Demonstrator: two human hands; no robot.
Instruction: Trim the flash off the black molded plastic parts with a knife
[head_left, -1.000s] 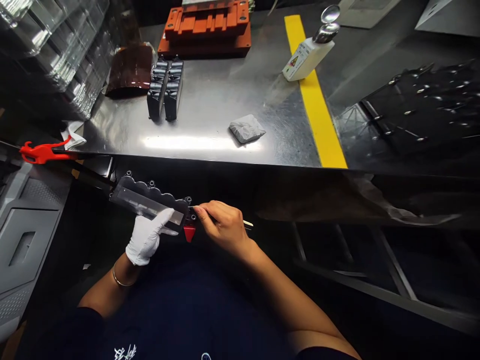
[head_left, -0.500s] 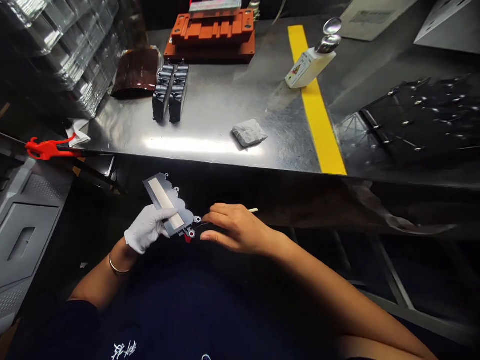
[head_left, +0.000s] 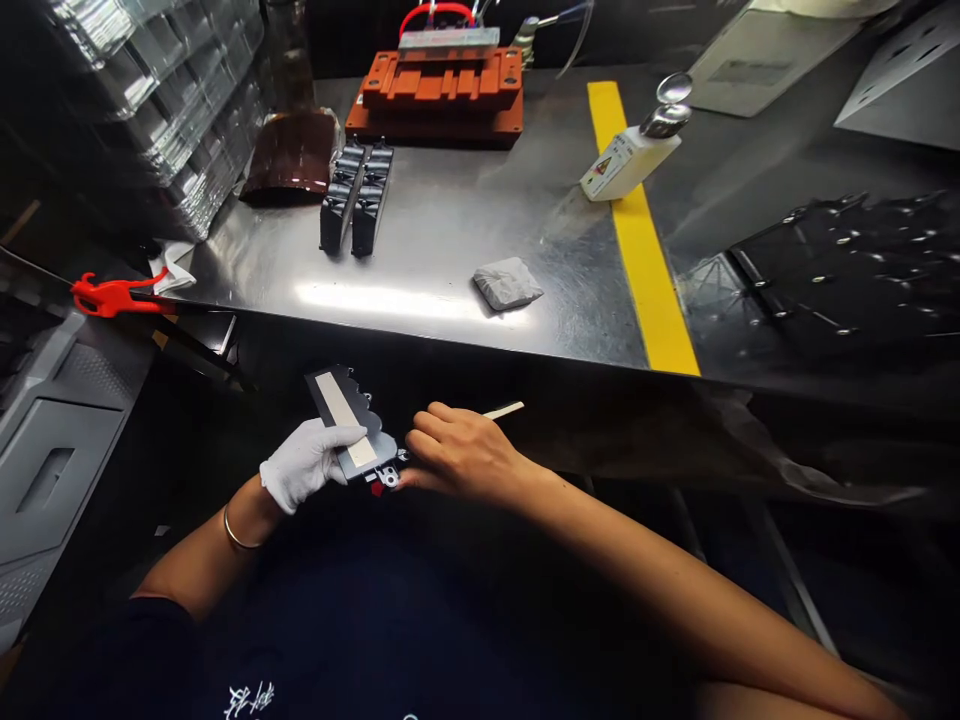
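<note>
My left hand (head_left: 304, 463), in a white glove, grips a dark part with a scalloped edge (head_left: 382, 442) and a pale strip (head_left: 345, 418) along its flat face. My thumb lies over the strip. At the part's lower right end are small ring-shaped lugs (head_left: 390, 477) and a bit of red. My bare right hand (head_left: 461, 448) is closed at those lugs, fingers curled around a slim tool with a pale end (head_left: 504, 410) that sticks out behind the knuckles. The tool's tip is hidden by my fingers.
On the metal bench (head_left: 435, 220) stand two black ribbed parts (head_left: 356, 198), an orange fixture (head_left: 442, 90), a folded grey cloth (head_left: 507, 283) and a white bottle (head_left: 630, 163). Yellow tape (head_left: 649, 270) crosses it. A red air gun (head_left: 112, 296) hangs left; stacked clear trays (head_left: 165, 120) rise behind.
The view has tilted, so the bench sits lower in it. My right hand has closed its thumb in against the part's end. The part has turned slightly in my left hand.
</note>
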